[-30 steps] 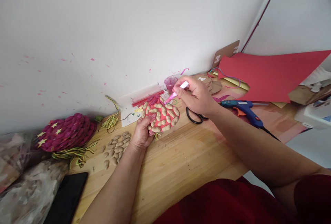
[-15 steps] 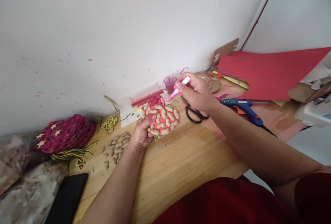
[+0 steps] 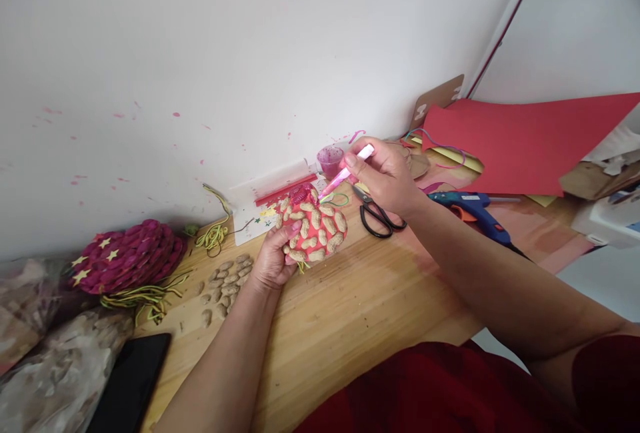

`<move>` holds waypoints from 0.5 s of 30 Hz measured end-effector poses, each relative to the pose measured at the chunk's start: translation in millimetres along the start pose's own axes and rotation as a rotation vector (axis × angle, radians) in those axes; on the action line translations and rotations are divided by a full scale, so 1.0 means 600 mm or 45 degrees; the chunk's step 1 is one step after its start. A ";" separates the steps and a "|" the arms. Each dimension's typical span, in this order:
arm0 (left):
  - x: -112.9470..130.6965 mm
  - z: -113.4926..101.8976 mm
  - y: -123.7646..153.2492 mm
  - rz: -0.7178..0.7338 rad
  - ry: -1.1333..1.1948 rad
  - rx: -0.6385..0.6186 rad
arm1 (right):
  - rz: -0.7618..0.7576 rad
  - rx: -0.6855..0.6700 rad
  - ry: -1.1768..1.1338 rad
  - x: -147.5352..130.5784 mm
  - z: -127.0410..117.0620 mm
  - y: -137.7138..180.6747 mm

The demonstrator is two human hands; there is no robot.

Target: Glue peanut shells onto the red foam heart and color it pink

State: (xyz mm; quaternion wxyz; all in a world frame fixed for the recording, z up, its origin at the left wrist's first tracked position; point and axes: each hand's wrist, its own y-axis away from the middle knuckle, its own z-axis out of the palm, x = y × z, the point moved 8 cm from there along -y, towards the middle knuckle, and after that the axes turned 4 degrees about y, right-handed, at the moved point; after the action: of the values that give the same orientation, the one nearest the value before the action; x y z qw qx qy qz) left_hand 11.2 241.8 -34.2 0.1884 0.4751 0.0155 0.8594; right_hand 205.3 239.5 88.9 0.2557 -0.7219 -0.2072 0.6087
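My left hand grips the lower left edge of a red disc covered with peanuts, its thumb on top. Part of the disc's upper edge is painted magenta. In my right hand is a white-handled paintbrush, stained pink, with its tip against the peanuts at the disc's upper right. A clear cup of pink paint stands just behind the brush. Loose peanuts lie on the table left of my left hand.
Black-handled scissors and a blue glue gun lie to the right, before red card. At left are a stack of magenta peanut discs, yellow-green yarn, plastic bags and a black phone-like slab.
My right hand and the brush have shifted very slightly to the right. The brush tip stays at the disc's upper right, and the disc is tilted a little differently.
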 end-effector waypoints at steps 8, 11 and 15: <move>-0.002 -0.004 0.000 0.001 -0.010 0.025 | -0.034 -0.031 0.051 -0.004 0.004 0.008; -0.001 -0.005 0.000 0.002 -0.017 0.042 | -0.035 -0.081 0.095 -0.007 0.008 0.010; 0.000 -0.002 0.001 -0.001 -0.016 0.028 | -0.018 -0.060 0.101 -0.004 0.007 0.008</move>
State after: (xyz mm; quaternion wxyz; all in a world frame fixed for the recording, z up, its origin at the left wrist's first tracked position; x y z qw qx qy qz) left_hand 10.2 241.5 -34.9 0.1838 0.4826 0.0240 0.8560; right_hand 200.9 234.5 87.1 0.2510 -0.7498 -0.2165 0.5726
